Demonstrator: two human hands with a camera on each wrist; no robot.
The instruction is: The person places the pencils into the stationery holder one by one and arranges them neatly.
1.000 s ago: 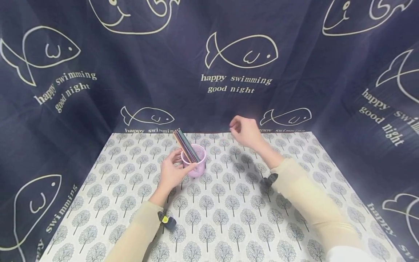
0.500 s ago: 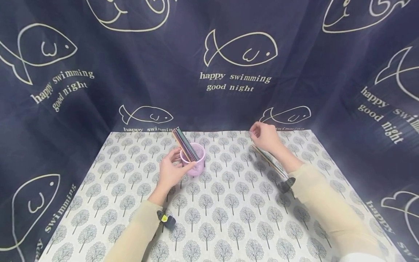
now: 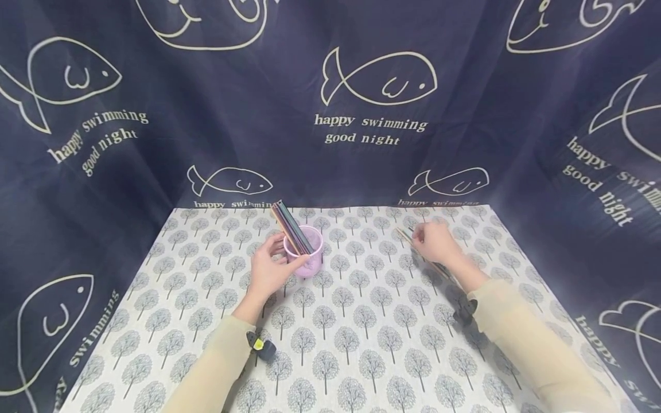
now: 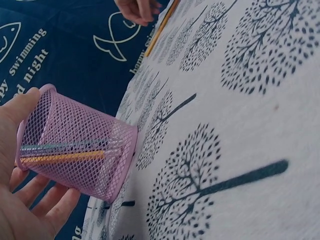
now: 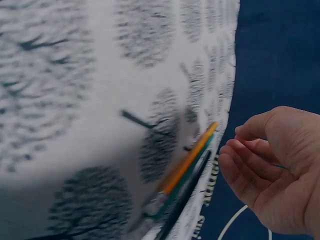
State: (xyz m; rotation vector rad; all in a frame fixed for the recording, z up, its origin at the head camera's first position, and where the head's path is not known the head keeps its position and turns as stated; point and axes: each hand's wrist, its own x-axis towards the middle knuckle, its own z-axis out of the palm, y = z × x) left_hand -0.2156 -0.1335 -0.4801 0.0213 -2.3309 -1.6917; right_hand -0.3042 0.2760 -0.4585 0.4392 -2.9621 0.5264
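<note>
My left hand (image 3: pixel 271 267) grips a pink mesh pen holder (image 3: pixel 312 267), thumb at the rim and fingers around its side. Several slim pens (image 3: pixel 292 229) lean leftward inside it; through the mesh in the left wrist view, a yellow pen (image 4: pixel 65 157) and a teal one show. Over on the right, my right hand (image 3: pixel 438 245) hovers above a few loose pens, its fingers loosely bent with nothing visible between them. The right wrist view shows an orange pen (image 5: pixel 187 159), a green one and a dark pen (image 5: pixel 186 196) lying side by side on the cloth, apart from the fingers.
A white cloth with grey tree prints (image 3: pixel 356 321) covers the table. Dark blue curtain (image 3: pixel 289 115) with fish drawings hangs behind and along both sides. Each wrist carries a small black camera, such as the left wrist camera (image 3: pixel 264 347).
My right hand has moved right, then down toward the loose pens on the table. The left hand and the pen holder have stayed almost in place.
</note>
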